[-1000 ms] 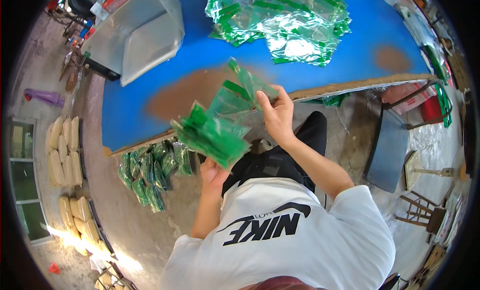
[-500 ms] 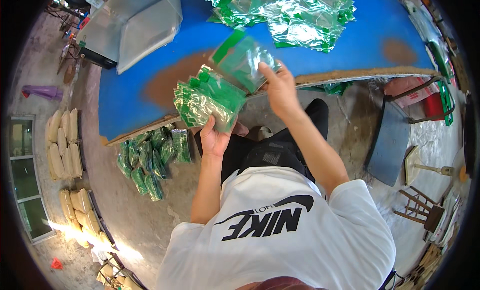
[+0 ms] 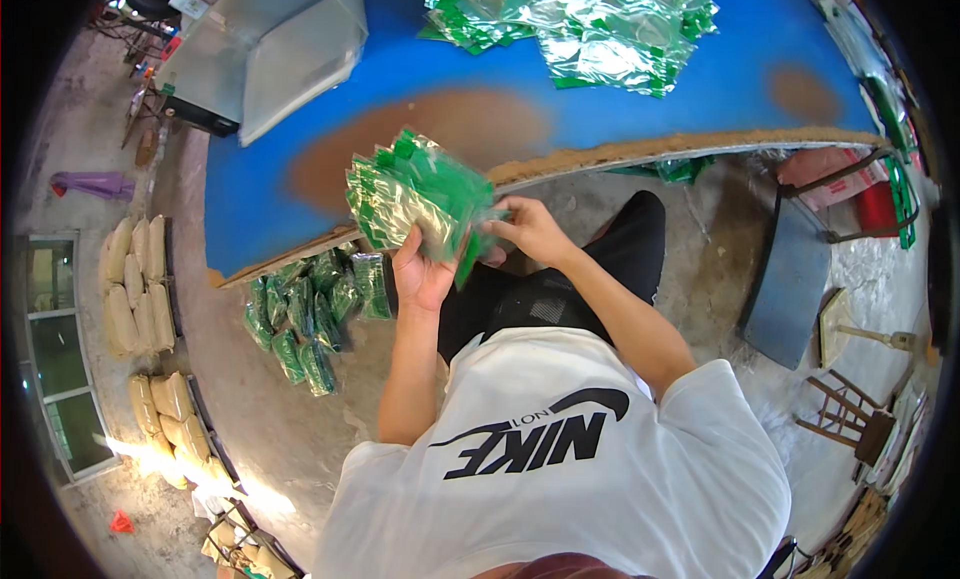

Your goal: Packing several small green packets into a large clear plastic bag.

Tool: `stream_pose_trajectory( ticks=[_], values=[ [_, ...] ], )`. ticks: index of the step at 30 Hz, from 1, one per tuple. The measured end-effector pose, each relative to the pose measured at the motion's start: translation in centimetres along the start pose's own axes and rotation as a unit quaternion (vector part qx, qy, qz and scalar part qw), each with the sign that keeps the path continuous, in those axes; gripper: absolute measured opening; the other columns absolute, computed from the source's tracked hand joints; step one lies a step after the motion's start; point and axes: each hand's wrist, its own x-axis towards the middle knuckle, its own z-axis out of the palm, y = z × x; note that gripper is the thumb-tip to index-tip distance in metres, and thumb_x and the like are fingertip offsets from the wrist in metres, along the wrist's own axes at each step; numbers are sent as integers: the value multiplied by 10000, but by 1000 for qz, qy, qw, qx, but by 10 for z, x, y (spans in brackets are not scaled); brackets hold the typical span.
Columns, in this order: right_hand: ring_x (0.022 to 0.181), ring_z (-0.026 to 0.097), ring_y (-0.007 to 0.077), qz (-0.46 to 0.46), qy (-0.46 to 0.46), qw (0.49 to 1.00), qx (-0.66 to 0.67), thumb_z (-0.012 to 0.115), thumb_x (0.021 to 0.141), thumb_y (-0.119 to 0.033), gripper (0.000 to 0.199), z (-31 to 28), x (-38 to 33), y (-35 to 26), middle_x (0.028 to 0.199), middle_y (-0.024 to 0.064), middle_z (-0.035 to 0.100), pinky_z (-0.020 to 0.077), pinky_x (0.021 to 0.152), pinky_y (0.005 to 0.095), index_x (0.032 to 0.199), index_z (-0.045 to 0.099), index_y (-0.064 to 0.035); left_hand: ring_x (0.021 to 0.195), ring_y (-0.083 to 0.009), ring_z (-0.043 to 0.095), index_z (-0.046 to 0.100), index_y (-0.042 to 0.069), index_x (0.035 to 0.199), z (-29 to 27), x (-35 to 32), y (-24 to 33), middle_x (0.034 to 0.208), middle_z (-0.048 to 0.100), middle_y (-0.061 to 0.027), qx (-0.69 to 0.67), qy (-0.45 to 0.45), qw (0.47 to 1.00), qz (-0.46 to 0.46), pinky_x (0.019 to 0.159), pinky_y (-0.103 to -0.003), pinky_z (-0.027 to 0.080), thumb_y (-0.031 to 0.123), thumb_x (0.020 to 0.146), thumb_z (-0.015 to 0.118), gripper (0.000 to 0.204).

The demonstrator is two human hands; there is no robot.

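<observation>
A fanned stack of clear plastic bags with green bands [image 3: 415,194] is gripped at its lower edge by my left hand [image 3: 424,274], thumb on top. The stack is held up at the near edge of the blue table [image 3: 600,114]. My right hand [image 3: 535,231] is at the stack's right side, its fingers and thumb pinched together on the edge of a bag. Motion blurs the fingertips there, and part of that bag is hidden behind the stack. Farther back on the table lies a shiny heap of similar green and clear bags [image 3: 610,39].
A translucent bin [image 3: 300,69] stands at the table's far left. Below the table, several bundled green packs [image 3: 310,314] lie on the floor. To the right are a blue-seated chair [image 3: 790,279] and a wooden stool [image 3: 850,419]; tan sacks [image 3: 135,289] line the left.
My right hand has moved down and left from above the table to the stack's right edge, bringing its single bag against the stack. My left hand has barely moved.
</observation>
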Motion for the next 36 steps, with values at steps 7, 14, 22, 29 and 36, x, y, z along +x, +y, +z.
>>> stream_pose_trajectory(
  ticks=[7, 14, 22, 29, 36],
  values=[
    [955, 652, 128, -126, -30, 991, 45, 698, 920, -97, 404, -2, -67, -171, 1120, 84, 681, 541, 830, 296, 1287, 554, -9, 1254, -334, 573, 473, -10, 1382, 41, -31, 19, 1348, 587, -155, 192, 93, 976, 35, 1085, -541, 456, 113, 937, 650, 495],
    [973, 639, 143, -201, 180, 929, -252, 761, 862, -87, 476, 36, -7, -140, 1104, 113, 690, 510, 834, 269, 1289, 586, 26, 976, -202, 638, 493, 36, 1358, 81, -8, -42, 1204, 637, -77, 174, 8, 985, -19, 709, -382, 545, 300, 940, 705, 538],
    [1365, 454, 333, -166, -71, 946, -269, 861, 766, -153, 1025, 6, 43, -199, 1500, 198, 420, 354, 1142, 449, 1549, 215, -19, 1127, -185, 579, 588, 67, 1313, 103, 50, 7, 1266, 611, -56, 574, -51, 795, 189, 984, -357, 459, 130, 819, 822, 550],
    [1320, 498, 364, -209, -65, 875, -433, 866, 739, -175, 991, -7, 65, -148, 1409, 251, 498, 406, 1087, 409, 1520, 271, -36, 1235, -225, 562, 400, 49, 1453, 96, 102, 31, 1345, 577, -81, 685, -171, 678, 205, 1081, -381, 435, 64, 709, 876, 883],
    [1195, 553, 429, -277, 31, 888, -365, 882, 679, -192, 882, 6, 60, -161, 1259, 227, 586, 467, 974, 455, 1394, 389, -38, 1251, -237, 548, 345, 78, 1476, 107, 109, 17, 1376, 542, -82, 589, -180, 752, 235, 1071, -391, 451, -19, 716, 846, 915]
  ],
)
